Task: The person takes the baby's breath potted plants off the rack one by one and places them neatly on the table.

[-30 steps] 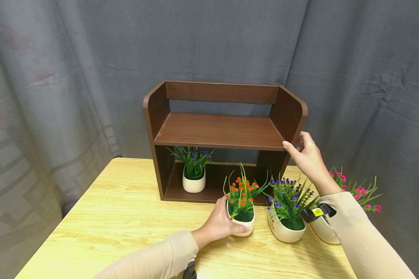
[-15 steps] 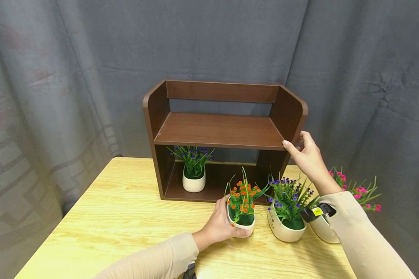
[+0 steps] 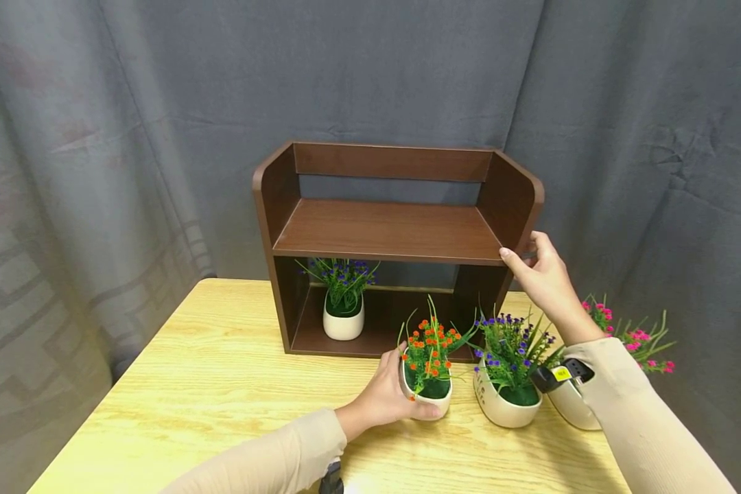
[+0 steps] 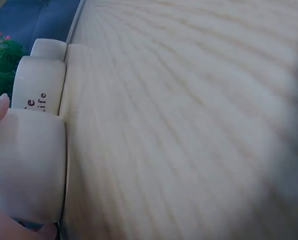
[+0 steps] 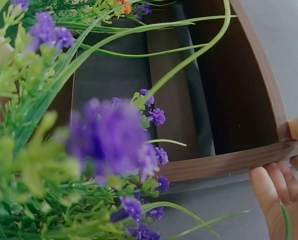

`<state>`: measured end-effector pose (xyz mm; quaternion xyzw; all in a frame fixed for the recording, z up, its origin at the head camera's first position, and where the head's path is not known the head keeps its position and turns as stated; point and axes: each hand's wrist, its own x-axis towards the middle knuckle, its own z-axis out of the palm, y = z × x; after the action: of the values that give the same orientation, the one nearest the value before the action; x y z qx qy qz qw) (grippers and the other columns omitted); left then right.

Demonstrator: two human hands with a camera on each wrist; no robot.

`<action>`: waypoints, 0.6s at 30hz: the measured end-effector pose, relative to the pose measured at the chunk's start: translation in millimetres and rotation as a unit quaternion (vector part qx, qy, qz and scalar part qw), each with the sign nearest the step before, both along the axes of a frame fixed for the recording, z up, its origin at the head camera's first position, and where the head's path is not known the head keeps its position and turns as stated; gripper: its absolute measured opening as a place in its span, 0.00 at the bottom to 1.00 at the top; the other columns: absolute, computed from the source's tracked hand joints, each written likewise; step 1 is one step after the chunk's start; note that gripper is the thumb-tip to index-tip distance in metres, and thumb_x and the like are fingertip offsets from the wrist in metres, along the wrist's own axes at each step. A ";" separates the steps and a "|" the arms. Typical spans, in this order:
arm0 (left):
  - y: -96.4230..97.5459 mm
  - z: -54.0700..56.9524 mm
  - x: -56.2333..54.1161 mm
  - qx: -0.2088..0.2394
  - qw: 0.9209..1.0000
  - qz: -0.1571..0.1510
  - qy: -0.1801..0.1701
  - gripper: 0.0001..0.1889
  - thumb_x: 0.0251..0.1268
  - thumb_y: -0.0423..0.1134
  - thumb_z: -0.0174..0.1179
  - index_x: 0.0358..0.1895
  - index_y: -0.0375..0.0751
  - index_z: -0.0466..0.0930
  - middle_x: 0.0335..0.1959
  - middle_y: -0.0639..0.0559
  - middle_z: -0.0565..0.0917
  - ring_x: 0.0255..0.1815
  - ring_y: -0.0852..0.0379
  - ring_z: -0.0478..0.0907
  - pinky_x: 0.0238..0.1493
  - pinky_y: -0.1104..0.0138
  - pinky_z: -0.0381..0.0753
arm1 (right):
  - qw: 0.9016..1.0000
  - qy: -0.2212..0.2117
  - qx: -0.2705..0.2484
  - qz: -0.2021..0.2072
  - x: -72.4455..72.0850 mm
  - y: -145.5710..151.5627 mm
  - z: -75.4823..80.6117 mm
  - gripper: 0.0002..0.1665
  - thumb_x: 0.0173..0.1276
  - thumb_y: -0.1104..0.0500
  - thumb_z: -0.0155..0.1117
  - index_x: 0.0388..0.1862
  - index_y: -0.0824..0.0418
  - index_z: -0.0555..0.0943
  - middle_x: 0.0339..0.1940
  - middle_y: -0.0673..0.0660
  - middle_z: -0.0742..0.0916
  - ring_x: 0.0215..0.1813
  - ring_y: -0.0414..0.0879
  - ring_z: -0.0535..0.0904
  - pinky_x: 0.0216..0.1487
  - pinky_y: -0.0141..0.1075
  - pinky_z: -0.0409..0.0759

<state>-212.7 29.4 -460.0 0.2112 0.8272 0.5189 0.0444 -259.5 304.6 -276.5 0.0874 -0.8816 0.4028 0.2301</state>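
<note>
My left hand (image 3: 385, 398) grips a white pot (image 3: 440, 409) of orange artificial flowers (image 3: 431, 346), thumb along its front and fingers around its left side. The pot sits on the table before the dark brown two-tier shelf (image 3: 389, 230). In the left wrist view the same pot (image 4: 29, 165) has its base against the tabletop. My right hand (image 3: 546, 285) holds the shelf's right side panel, with the thumb at the front edge. In the right wrist view several fingertips of that hand (image 5: 281, 200) curl around the panel from outside.
A white pot with purple flowers (image 3: 344, 324) stands inside the lower tier at left. Right of my left hand are another purple-flowered pot (image 3: 508, 412) with lettering and a pink-flowered pot (image 3: 577, 408), partly hidden by my right forearm. Grey curtains (image 3: 401, 75) hang behind the table (image 3: 179, 384).
Since a second ago, the orange flowers and their pot have shifted very slightly right in my left hand. My right hand and the shelf have stayed in place.
</note>
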 end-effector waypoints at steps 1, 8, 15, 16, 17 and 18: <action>-0.3 0.7 -0.3 -0.001 1.000 0.001 -0.003 0.71 0.32 0.56 0.84 0.80 0.38 0.47 0.70 0.43 0.61 0.68 0.46 0.64 0.67 0.48 0.65 | 1.000 0.000 0.000 0.000 0.0 0.1 0.1 0.31 0.77 0.47 0.57 0.66 0.67 0.65 0.50 0.63 0.76 0.33 0.38 0.75 0.29 0.31 0.71; -8.7 7.0 -1.5 -0.015 1.000 -0.015 -0.008 0.67 0.36 0.57 0.83 0.80 0.40 0.49 0.70 0.44 0.62 0.69 0.45 0.63 0.67 0.47 0.65 | 1.000 -0.004 0.000 -0.001 0.5 -0.1 -0.2 0.31 0.77 0.46 0.57 0.66 0.67 0.65 0.52 0.64 0.75 0.34 0.39 0.75 0.30 0.32 0.72; -25.5 14.5 -5.9 -0.026 0.999 -0.035 0.008 0.65 0.40 0.56 0.82 0.80 0.42 0.49 0.72 0.43 0.60 0.72 0.44 0.62 0.67 0.46 0.66 | 1.000 -0.002 -0.001 -0.001 0.9 0.1 -0.3 0.31 0.77 0.46 0.57 0.66 0.67 0.65 0.51 0.64 0.76 0.34 0.39 0.75 0.29 0.32 0.72; -27.8 15.4 -7.0 -0.027 0.999 -0.034 0.016 0.64 0.40 0.55 0.82 0.80 0.41 0.49 0.73 0.42 0.60 0.72 0.43 0.61 0.67 0.46 0.65 | 1.000 -0.002 -0.001 -0.001 0.9 0.1 -0.4 0.31 0.77 0.46 0.57 0.66 0.67 0.65 0.51 0.64 0.76 0.34 0.39 0.75 0.29 0.32 0.72; -30.2 16.4 -8.2 -0.026 0.999 -0.034 0.025 0.64 0.40 0.54 0.82 0.79 0.40 0.50 0.72 0.40 0.60 0.72 0.43 0.61 0.67 0.46 0.65 | 1.000 -0.003 -0.001 -0.001 0.8 0.1 -0.5 0.32 0.77 0.46 0.57 0.66 0.67 0.65 0.51 0.64 0.76 0.34 0.39 0.75 0.29 0.32 0.72; -32.5 17.4 -9.4 -0.027 0.999 -0.032 0.034 0.63 0.40 0.53 0.82 0.79 0.40 0.50 0.72 0.40 0.61 0.73 0.43 0.61 0.67 0.46 0.65 | 1.000 -0.003 -0.002 -0.001 0.7 0.0 -0.6 0.32 0.77 0.46 0.57 0.66 0.67 0.65 0.52 0.64 0.76 0.34 0.39 0.75 0.29 0.32 0.72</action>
<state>-222.1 -3.2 -442.6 0.2534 0.8350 0.4869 0.0388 -258.8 304.6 -277.1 0.0844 -0.8818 0.4042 0.2278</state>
